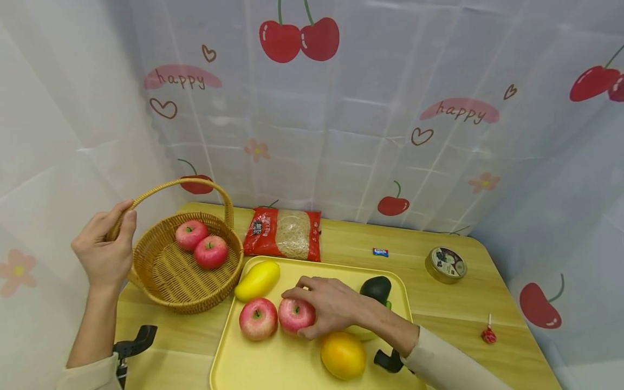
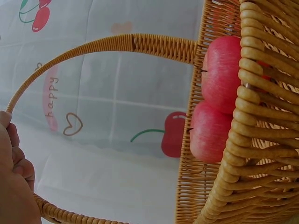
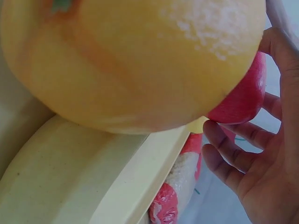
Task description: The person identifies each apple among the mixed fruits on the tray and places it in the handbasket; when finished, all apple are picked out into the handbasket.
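My left hand grips the arched handle of a wicker basket at the left. Inside it sit two apples, one behind and one in front. Over the yellow tray, my right hand has thumb and fingers around a pink-red apple. Another apple lies just left of that one, with a yellow mango behind it. An orange-yellow fruit lies in front of the right hand and looms large in the right wrist view.
A dark green avocado lies at the tray's back right, with a pale curved item partly hidden under the right forearm. Behind the tray is a red bag of grain. Rightward are a small blue packet, a round tin and a lollipop.
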Demonstrator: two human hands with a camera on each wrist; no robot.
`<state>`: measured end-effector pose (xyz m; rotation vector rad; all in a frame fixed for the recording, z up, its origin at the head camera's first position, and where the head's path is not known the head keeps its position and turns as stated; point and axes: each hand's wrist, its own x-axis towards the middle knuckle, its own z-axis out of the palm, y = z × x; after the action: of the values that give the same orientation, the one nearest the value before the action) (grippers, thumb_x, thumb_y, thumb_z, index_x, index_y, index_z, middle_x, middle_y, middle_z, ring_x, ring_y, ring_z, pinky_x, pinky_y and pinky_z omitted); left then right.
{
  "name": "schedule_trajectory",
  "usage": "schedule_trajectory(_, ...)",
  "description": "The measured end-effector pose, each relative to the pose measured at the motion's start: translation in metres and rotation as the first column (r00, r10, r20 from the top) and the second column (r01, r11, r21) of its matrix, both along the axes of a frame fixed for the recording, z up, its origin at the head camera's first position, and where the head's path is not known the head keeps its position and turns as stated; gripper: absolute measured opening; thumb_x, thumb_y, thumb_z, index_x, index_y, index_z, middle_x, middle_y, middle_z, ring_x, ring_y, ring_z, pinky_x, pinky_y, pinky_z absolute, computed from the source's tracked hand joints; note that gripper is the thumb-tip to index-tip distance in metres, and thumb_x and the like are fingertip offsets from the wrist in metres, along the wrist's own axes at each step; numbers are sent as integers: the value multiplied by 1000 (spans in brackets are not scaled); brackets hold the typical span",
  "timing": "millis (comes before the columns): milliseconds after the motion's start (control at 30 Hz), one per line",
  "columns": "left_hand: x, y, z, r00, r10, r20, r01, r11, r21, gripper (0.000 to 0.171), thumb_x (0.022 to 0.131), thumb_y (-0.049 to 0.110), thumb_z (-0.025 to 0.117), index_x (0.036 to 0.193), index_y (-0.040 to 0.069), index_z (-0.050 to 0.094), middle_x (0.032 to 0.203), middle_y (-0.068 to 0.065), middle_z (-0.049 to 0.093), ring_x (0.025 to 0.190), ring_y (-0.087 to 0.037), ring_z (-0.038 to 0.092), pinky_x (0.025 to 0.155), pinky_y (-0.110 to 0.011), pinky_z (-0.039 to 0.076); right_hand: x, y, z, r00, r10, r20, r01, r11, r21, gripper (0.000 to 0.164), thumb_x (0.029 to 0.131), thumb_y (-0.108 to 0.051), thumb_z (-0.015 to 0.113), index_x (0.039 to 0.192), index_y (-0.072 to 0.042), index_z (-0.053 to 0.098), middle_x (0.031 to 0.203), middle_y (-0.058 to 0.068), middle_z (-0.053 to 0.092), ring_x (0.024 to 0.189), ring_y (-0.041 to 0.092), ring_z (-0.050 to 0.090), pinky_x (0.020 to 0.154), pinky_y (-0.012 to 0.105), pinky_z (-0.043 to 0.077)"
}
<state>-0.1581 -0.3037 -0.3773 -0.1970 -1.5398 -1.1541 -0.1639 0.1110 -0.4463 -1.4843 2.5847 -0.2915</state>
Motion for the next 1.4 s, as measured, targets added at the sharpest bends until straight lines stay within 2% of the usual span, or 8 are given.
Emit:
schedule_trajectory(700, 4, 0, -1, 1000, 5, 24, -5, 1000, 6, 13, 86, -7, 72, 98, -12, 75, 81, 14, 68, 61, 0, 44, 57, -9, 32, 0, -2, 2, 1000, -10, 10, 10, 999, -31, 67, 80, -62, 71, 141, -42, 51, 119, -8, 55, 90, 6, 53, 73, 20, 45)
schedule_trajectory(1400, 3, 1, 1, 1000, -14, 10, 14, 1000, 13, 14, 85, -8, 72, 98, -13, 75, 79, 12, 68, 61, -1, 44, 57, -9, 32, -1, -4, 6, 1000, -20, 19, 20, 999, -45, 66, 79, -60, 72, 140, -42, 52, 118, -8, 55, 91, 6, 54, 74, 21, 45)
